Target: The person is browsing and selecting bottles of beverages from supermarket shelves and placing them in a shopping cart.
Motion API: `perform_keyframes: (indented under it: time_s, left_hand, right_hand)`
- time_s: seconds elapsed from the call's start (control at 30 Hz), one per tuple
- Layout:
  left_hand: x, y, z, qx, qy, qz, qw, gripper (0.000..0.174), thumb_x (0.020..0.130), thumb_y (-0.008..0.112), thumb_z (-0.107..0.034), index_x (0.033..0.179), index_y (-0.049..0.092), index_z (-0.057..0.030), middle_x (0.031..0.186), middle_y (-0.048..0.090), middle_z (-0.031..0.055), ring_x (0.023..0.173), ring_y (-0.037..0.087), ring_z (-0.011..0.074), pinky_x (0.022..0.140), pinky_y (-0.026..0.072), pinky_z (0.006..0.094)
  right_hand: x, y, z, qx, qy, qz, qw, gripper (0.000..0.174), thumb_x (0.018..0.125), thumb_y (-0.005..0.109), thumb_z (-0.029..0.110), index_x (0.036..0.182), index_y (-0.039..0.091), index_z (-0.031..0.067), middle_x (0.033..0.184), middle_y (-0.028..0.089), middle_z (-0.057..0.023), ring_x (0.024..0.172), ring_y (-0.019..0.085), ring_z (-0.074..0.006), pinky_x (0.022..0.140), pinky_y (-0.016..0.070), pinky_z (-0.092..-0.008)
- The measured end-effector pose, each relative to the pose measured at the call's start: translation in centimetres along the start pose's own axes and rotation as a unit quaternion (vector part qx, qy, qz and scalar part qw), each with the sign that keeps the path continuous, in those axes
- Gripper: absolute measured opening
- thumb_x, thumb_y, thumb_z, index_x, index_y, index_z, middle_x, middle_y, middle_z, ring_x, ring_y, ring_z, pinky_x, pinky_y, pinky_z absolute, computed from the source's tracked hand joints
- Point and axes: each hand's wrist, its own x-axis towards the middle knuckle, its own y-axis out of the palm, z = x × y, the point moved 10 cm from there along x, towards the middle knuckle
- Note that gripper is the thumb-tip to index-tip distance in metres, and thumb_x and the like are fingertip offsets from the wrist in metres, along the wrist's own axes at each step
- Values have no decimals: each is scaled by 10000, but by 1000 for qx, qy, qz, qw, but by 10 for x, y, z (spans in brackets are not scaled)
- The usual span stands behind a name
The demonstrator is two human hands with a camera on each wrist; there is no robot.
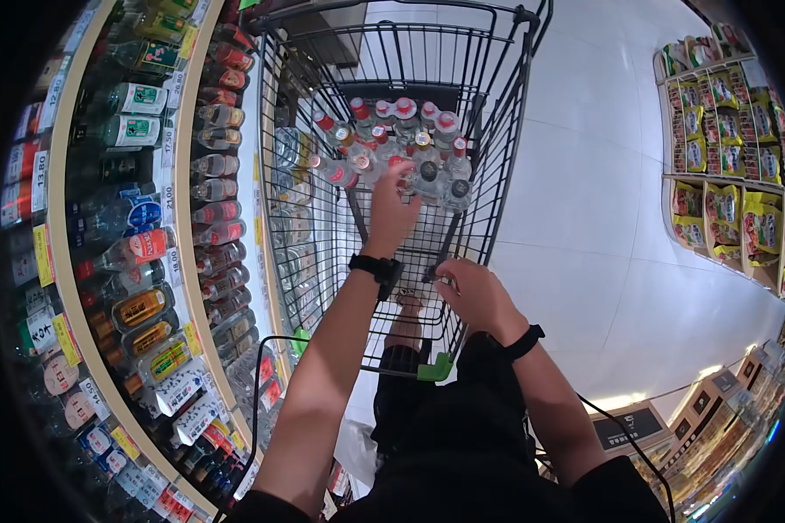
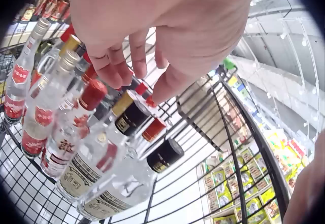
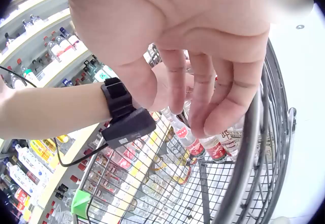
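Observation:
Clear glass liquor bottles (image 2: 114, 183), several with red caps and some with black or gold ones, stand grouped in the far part of a black wire shopping cart (image 1: 397, 90). Over them reaches my left hand (image 1: 394, 213), fingers loosely bent and thumb apart from them. In the left wrist view its fingertips (image 2: 118, 76) overlap the red caps at the back of the group, and nothing shows gripped. My right hand (image 1: 478, 301) hangs at the near right side of the cart, fingers loosely curled and holding nothing; its fingers (image 3: 203, 89) hang over the basket in the right wrist view.
Shelves of bottles (image 1: 222, 209) with price tags run close along the cart's left side. Pale tiled floor (image 1: 584, 192) lies to the right, with a rack of yellow and red packets (image 1: 724, 131) beyond. Green corner pieces (image 1: 434, 368) mark the cart's near end.

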Motion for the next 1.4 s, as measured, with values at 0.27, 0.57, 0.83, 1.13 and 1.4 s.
perform_keyframes:
  time_s: [0.27,0.57,0.83,1.13,1.4]
  left_hand:
    - [-15,92,-35,101,134,116,979,586,741,661,72,1300,512,-24,1262,561,185,1162,523,404,993,419,462]
    - [-43,103,1,106,39,80,990,337,799,692,-3,1093,536,-55,1017,630,178,972,606,411,783,491,469]
    - [-89,64,7,86,-40,60,994,328,818,689,-7,1113,551,-49,1016,647,191,960,624,409,781,504,451]
    - [-200,-56,-18,58,-142,-73,985,337,818,723,-47,1130,599,-62,1028,683,153,976,666,361,817,534,393]
    - [-267,-114,-18,192,-183,-138,954,365,785,755,-13,1110,620,-110,960,715,63,901,688,281,1152,235,553]
  right_hand:
    - [-21,-33,-17,66,-18,-53,996,221,884,636,170,1057,617,35,931,672,-164,883,649,-366,779,517,-448]
    - [-33,-41,-35,69,1,-35,997,218,864,651,156,1040,617,32,908,691,-160,857,663,-369,758,524,-438]
    - [-30,-40,-63,22,83,-77,993,434,900,644,233,1195,458,-25,873,680,-252,832,671,-429,727,524,-469]
    - [11,-6,-87,-2,30,-97,995,438,936,516,124,1204,318,-160,736,643,-292,662,668,-446,621,547,-486]
    - [29,-8,-111,33,70,-125,989,595,894,514,75,1365,209,-123,796,652,-302,733,652,-474,668,522,-533]
